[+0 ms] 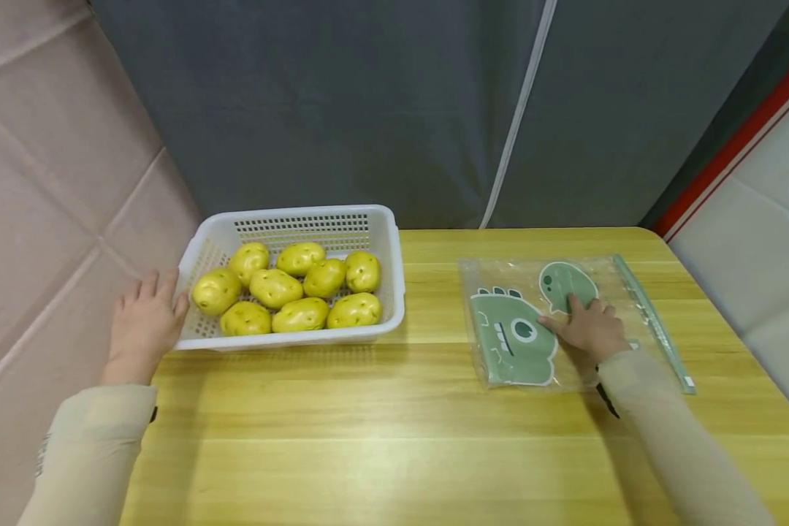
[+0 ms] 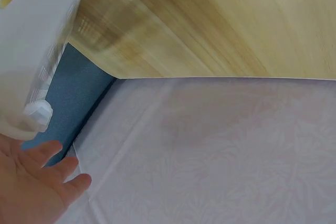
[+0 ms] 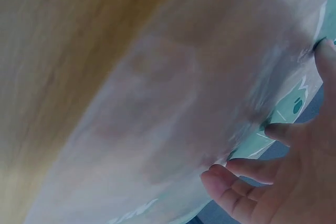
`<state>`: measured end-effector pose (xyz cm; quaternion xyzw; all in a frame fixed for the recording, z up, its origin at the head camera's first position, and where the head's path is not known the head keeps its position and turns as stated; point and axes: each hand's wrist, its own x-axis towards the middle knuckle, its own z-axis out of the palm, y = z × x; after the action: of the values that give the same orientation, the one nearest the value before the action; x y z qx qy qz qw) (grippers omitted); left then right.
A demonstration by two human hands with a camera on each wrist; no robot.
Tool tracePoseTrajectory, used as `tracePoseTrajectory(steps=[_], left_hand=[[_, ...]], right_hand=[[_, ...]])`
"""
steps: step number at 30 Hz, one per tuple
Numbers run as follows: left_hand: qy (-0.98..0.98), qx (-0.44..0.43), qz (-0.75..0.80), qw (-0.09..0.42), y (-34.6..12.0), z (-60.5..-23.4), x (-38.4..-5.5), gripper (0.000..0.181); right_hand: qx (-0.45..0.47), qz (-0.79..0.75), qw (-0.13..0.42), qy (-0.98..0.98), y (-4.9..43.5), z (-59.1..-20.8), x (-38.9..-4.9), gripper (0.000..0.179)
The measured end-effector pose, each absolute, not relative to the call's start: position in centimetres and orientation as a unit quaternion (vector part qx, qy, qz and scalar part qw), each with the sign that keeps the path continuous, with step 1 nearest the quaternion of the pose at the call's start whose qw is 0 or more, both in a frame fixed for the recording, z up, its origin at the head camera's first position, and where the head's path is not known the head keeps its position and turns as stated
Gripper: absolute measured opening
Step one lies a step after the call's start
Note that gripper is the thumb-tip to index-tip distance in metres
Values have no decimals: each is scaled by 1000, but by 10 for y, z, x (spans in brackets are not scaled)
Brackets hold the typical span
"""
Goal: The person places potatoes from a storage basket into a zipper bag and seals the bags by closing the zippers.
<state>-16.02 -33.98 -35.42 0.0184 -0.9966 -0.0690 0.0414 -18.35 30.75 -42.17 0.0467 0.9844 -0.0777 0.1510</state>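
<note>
While the left hand (image 1: 146,320) lies spread beside a white basket (image 1: 396,272), gripping nothing, potatoes (image 1: 276,288) sit to its right. Right hand (image 1: 593,329) splayed, nothing gripped; fingertips touch zip bag (image 1: 513,347) beneath.

Near the worktop's (image 1: 355,424) far left corner, a white basket (image 1: 399,277) patterned with small square holes carries yellow potatoes (image 1: 275,288) with darker specks. Toward the right edge, a clear bag (image 1: 572,371) bears green cartoon creatures (image 1: 516,340) outlined in white, with a green zip strip (image 1: 654,324) and white slider (image 1: 690,381). The worktop is yellow wood grain, both sleeves (image 1: 92,446) beige.
</note>
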Motion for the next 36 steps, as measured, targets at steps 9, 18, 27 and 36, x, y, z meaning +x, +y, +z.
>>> tracePoseTrajectory(steps=[9, 18, 27, 36], left_hand=[[-996, -4, -84, 31, -342, -357, -163, 55], [-996, -1, -88, 31, -340, -358, -165, 55], [-996, 8, -84, 24, -338, -359, -164, 56], [-996, 9, -85, 33, -337, -360, -164, 56]], right_hand=[[50, -81, 179, 979, 307, -419, -186, 109], [56, -110, 202, 972, 303, -417, -184, 105], [53, -110, 208, 971, 303, -415, -185, 104], [51, -131, 233, 962, 306, -414, -188, 106]])
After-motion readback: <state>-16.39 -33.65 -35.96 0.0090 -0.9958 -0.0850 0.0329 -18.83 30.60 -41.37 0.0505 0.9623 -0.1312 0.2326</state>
